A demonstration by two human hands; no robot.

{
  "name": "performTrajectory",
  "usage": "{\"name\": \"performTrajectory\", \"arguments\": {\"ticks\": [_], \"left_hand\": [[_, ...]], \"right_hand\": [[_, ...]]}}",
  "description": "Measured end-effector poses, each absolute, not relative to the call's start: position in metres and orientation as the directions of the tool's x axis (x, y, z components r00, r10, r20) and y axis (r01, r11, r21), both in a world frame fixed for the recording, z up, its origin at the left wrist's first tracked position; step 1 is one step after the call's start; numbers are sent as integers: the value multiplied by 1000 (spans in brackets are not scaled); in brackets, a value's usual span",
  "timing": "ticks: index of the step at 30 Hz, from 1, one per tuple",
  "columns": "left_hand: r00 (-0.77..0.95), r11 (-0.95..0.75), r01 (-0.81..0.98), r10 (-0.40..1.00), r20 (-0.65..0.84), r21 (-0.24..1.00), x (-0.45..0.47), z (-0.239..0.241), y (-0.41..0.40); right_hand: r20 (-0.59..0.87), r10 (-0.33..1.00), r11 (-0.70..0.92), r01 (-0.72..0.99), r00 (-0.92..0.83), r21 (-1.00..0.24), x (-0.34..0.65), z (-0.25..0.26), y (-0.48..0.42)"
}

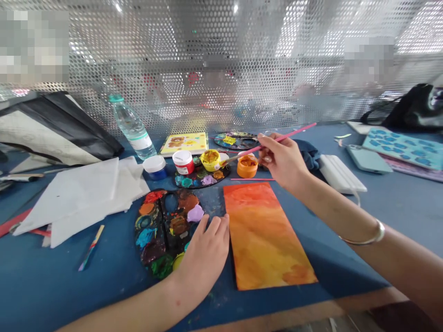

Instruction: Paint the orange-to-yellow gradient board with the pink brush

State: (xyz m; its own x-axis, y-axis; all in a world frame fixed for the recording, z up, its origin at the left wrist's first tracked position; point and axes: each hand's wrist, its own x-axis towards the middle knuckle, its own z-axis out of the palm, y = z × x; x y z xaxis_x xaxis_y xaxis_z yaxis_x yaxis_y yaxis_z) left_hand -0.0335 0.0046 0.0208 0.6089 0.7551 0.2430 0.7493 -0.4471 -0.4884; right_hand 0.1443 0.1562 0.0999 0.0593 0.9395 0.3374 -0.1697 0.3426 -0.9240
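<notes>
My right hand (282, 159) pinches a pink-handled paintbrush (296, 131). The brush's bristles are at the right rim of an open yellow paint jar (210, 160); whether they touch it I cannot tell. An open orange paint jar (247, 166) stands beside the bristles, below the handle. My left hand (211, 244) lies with its fingers stretched forward and holds nothing, between a black paint palette (166, 244) and a canvas (268, 235). Its fingertips are at the canvas's left edge. The canvas is painted from red-orange at the far end to yellow-orange at the near end.
Behind the palette stand a blue paint jar (155, 168) and a red one (183, 162). A water bottle (133, 129) leans near the perforated metal screen (221, 64). White sheets (86, 193) and a small brush (92, 248) lie left; a white power bank (341, 174) lies right.
</notes>
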Motion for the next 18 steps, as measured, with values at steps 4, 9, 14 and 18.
{"name": "performTrajectory", "arguments": {"ticks": [4, 9, 14, 18], "left_hand": [[624, -448, 732, 743, 242, -514, -33, 22, 7], [668, -462, 698, 696, 264, -548, -34, 22, 10], [676, -471, 702, 678, 289, -535, -33, 25, 13], [693, -481, 685, 661, 287, -547, -33, 27, 14]], "right_hand": [[221, 975, 218, -227, 9, -949, 178, 100, 116], [129, 989, 139, -161, 69, -977, 229, 84, 52], [24, 983, 39, -79, 182, -996, 260, 60, 10], [-64, 960, -54, -43, 271, -998, 271, 45, -11]]}}
